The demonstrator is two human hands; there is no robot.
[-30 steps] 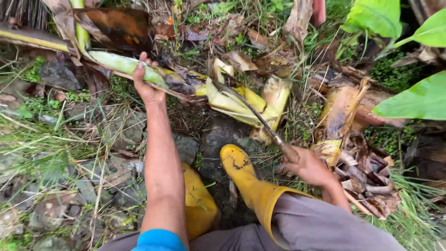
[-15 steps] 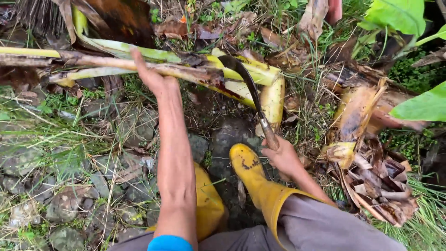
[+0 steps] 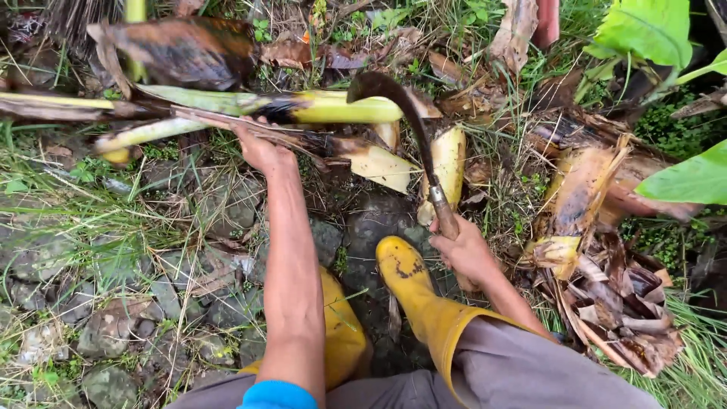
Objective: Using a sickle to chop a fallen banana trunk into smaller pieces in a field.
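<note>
Gripping a sickle (image 3: pixel 413 144) by its wooden handle, our right hand (image 3: pixel 466 254) is clenched around the grip, just right of the yellow rubber boot (image 3: pixel 405 276). From that fist the curved dark blade rises away from the boot and hooks over the banana stalk (image 3: pixel 333 108). Our left hand (image 3: pixel 261 148) is up-left of the boot, fingers closed on a brown dried strip of the stalk, arm stretched straight out. That stalk lies crosswise well beyond the boot toe, green-yellow with dark rotted patches; cut pale pieces (image 3: pixel 450 155) sit just under the blade. A second yellow boot (image 3: pixel 344 333) is partly hidden under the left forearm, close beside the first. Right of the boot lies a heap of dry brown banana sheaths (image 3: pixel 606 288). Grey stones (image 3: pixel 113 333) and grass cover the ground left of the boot. Green leaves (image 3: pixel 644 34) hang far up-right.
</note>
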